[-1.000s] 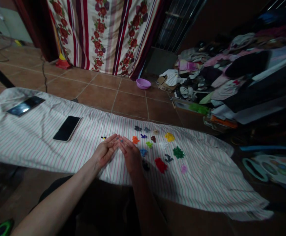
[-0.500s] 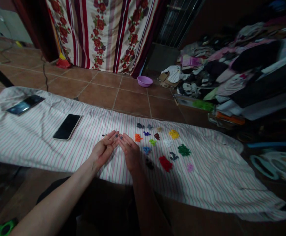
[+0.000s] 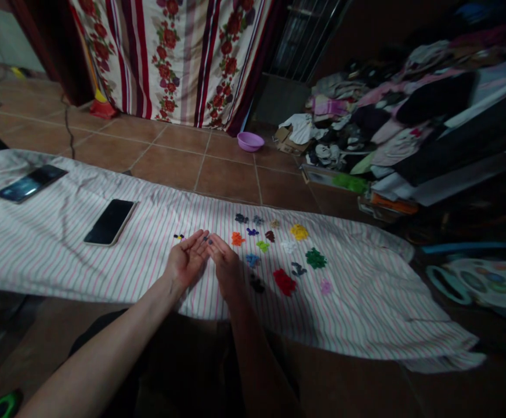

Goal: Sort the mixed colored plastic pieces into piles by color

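My left hand (image 3: 188, 258) is palm up with its fingers spread, and a small dark grey piece (image 3: 205, 238) lies at its fingertips. Beside it my right hand (image 3: 224, 259) has thumb and forefinger closed at another small dark grey piece (image 3: 210, 242). The fingertips of both hands nearly meet. A few black and yellow bits (image 3: 179, 237) lie just left of my left hand. Right of my hands are several small piles sorted by colour, among them orange (image 3: 237, 238), blue (image 3: 252, 260), black (image 3: 257, 284), red (image 3: 285, 282), yellow (image 3: 299, 232) and green (image 3: 316, 258).
A striped cloth (image 3: 357, 302) covers the low surface. On its left lie a phone (image 3: 110, 222) and a dark tablet-like device (image 3: 31, 183). Beyond are a purple basin (image 3: 250, 141) on the tiled floor, a flowered curtain (image 3: 187, 58) and heaped clothes (image 3: 379, 110).
The whole view has shifted slightly, so the cloth and piles appear further left. My hands keep nearly the same pose, with the small grey pieces still at the fingertips.
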A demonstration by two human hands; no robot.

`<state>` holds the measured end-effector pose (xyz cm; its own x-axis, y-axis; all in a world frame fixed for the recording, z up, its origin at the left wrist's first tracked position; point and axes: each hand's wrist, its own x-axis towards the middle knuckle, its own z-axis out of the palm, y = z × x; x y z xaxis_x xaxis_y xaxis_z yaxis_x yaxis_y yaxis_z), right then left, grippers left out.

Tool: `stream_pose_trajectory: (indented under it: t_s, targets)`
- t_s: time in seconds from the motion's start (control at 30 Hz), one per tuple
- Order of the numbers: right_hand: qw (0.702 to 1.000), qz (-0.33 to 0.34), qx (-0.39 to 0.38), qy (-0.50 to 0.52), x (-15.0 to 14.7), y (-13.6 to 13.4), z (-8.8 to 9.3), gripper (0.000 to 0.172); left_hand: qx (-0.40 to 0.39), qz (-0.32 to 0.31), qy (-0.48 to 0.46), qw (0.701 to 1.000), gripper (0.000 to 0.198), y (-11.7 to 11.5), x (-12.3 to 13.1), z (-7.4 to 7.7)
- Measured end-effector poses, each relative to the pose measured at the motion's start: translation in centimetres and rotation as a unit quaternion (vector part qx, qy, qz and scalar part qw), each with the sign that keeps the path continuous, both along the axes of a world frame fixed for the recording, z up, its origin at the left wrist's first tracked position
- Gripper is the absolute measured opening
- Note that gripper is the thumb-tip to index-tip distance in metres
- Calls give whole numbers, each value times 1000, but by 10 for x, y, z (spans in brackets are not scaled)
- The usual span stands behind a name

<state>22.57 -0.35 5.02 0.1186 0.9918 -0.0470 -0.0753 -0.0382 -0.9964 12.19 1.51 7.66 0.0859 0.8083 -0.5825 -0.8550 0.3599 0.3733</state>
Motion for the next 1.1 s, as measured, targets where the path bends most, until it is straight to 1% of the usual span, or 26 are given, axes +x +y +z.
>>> stream_pose_trajectory:
  t_s: [0.17,0.3,0.43,0.57,0.67,0.9,1.1]
  targets:
    - [998,-3,30,-48,6,2,-7,42,3,-4,-12,1000,35,1,6,-2]
    - [998,-5,28,-64,9,1,-11,43,1,-6,-4,1000,37,1,9,-2]
    - [997,0,28,-67,9,1,-13,43,-7,-2,-6,1000,35,2,11,0]
    - [998,4,37,-50,10,1,-14,43,-15,2,-5,1000,32,3,13,0]
    - [999,8,34,-36,11,2,-14,43,-4,-1,4,1000,34,4,14,-2]
    - [999,9,22,-21,11,1,-9,45,-10,8,-10,1000,32,4,16,-2]
    - [997,22,23,68,12,1,-6,48,-28,26,-48,998,30,4,16,3]
